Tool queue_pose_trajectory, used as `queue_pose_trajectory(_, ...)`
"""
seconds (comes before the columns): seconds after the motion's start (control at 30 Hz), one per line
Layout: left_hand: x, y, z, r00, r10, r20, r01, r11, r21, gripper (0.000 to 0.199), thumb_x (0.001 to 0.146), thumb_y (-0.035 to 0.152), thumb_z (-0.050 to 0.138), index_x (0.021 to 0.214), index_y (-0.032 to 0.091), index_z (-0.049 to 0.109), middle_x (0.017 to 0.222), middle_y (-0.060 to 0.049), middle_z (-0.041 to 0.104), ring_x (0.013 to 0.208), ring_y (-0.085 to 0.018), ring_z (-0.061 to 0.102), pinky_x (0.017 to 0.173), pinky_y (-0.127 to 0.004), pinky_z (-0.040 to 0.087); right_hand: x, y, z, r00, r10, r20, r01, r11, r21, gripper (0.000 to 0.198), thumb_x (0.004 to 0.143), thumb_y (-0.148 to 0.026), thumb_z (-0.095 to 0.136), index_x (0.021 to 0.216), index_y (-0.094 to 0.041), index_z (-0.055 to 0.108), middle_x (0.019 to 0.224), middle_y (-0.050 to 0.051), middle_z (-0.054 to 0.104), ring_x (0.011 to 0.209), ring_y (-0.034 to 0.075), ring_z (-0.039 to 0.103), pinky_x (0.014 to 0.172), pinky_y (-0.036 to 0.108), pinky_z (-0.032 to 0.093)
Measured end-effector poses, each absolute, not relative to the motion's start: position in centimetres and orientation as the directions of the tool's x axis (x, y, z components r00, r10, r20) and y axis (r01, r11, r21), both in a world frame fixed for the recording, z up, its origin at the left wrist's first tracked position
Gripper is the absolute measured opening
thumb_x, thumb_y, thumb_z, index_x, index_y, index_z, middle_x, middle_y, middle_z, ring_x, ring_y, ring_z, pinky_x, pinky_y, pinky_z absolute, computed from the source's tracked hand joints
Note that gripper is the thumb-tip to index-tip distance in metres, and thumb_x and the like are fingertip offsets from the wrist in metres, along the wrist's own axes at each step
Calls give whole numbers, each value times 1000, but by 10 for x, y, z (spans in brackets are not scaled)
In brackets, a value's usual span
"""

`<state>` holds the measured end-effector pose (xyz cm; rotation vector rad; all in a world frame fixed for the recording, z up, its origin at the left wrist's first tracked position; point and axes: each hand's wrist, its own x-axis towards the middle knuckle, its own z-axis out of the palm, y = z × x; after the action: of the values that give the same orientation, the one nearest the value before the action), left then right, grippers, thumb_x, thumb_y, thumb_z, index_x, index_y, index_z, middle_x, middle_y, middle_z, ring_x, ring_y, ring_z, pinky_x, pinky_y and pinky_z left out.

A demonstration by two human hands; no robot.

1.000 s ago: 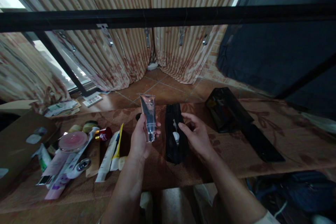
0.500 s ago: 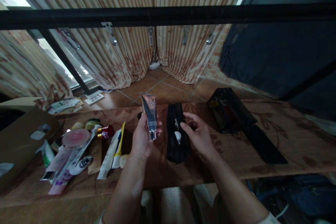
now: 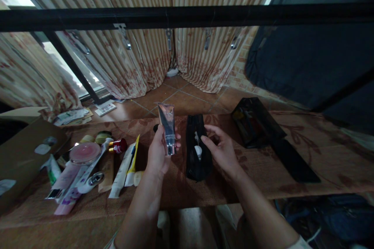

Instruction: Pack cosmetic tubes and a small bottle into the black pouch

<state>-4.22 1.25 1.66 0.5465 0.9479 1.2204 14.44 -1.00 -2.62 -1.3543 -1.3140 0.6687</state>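
Note:
My left hand (image 3: 157, 149) is wrapped round a dark grey cosmetic tube (image 3: 168, 126), which stands upright with its silver cap down. To its right a black pouch (image 3: 191, 167) lies unzipped on the cloth, a white item (image 3: 198, 150) showing in its opening. The thumb and fingers of my right hand (image 3: 220, 148) grip the pouch's right edge; some of those fingertips are hidden. Left of my left hand lie a white tube (image 3: 121, 175) and a yellow-and-white tube (image 3: 133, 165).
Several more cosmetics, including a round pink container (image 3: 84, 153) and a red-capped jar (image 3: 118, 146), are heaped at the left beside a cardboard box (image 3: 26, 151). A black case (image 3: 254, 124) lies open at the right. A dark metal bar (image 3: 187, 17) crosses ahead, before curtains.

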Motion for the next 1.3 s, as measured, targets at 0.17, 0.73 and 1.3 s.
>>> queue_pose_trajectory(0.17, -42, 12, 17, 58, 949, -311, -533, 293, 794, 43, 95, 49, 45, 92, 12, 67, 70, -6, 69, 47, -11, 59, 45, -20, 46, 144, -10, -27, 230, 937, 261, 311, 184, -933, 39, 83, -38, 68, 119, -24, 66, 89, 3, 69, 66, 15, 57, 62, 30, 48)
queue_pose_trajectory(0.73, -42, 13, 15, 55, 949, -312, -537, 291, 792, 44, 95, 50, 45, 91, 12, 67, 69, -6, 68, 47, -11, 59, 45, -20, 45, 145, -9, -26, 224, 935, 275, 312, 198, -929, 39, 83, -38, 67, 118, -22, 67, 99, 5, 70, 68, 15, 57, 65, 30, 48)
queue_pose_trajectory(1.3, -42, 14, 12, 32, 945, -325, -524, 293, 800, 47, 95, 52, 42, 92, 12, 67, 68, -6, 67, 47, -12, 58, 45, -21, 44, 145, -9, -28, 224, 934, 277, 309, 202, -929, 38, 83, -38, 68, 119, -24, 67, 99, 5, 71, 71, 17, 60, 67, 31, 50)
